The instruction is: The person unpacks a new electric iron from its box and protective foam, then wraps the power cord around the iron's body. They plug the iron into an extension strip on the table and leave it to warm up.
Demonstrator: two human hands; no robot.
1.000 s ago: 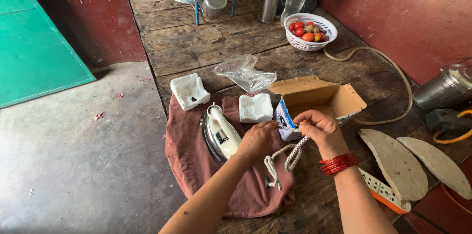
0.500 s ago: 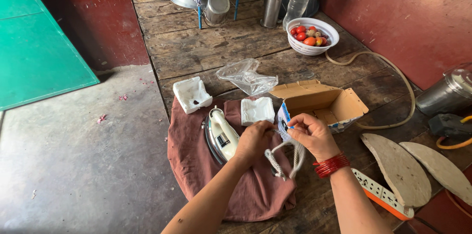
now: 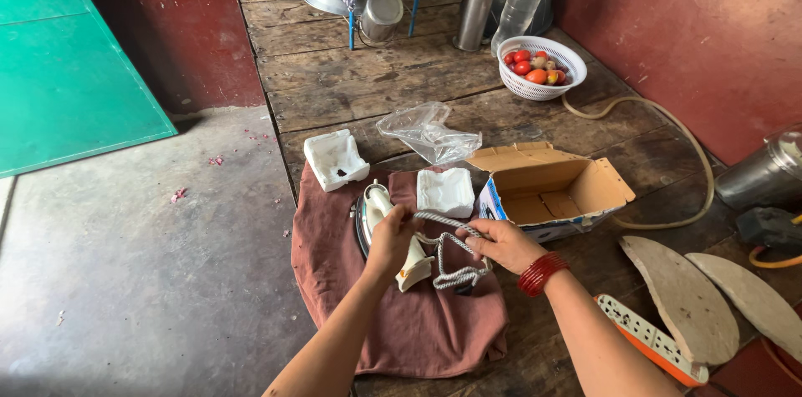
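A white electric iron (image 3: 378, 212) lies on a reddish-brown cloth (image 3: 393, 322) on the wooden table (image 3: 368, 84). Its braided black-and-white cord (image 3: 451, 251) is bunched in loops between my hands. My left hand (image 3: 390, 238) rests over the iron's handle and pinches one end of the cord. My right hand (image 3: 499, 244), with red bangles at the wrist, grips the looped cord just right of the iron. An open cardboard box (image 3: 551, 188) lies on its side beyond my right hand.
Two white foam blocks (image 3: 335, 159) (image 3: 445, 192) and a clear plastic bag (image 3: 426, 131) lie near the cloth. A white basket of tomatoes (image 3: 541, 68), a plastic bottle (image 3: 520, 1), steel vessels (image 3: 381, 6), a hose (image 3: 668, 155), a power strip (image 3: 647, 338) and flat stone slabs (image 3: 677, 297) surround them.
Both hands moved left from the box mouth to above the iron, and the cord that hung loose is now gathered into tighter loops between them.
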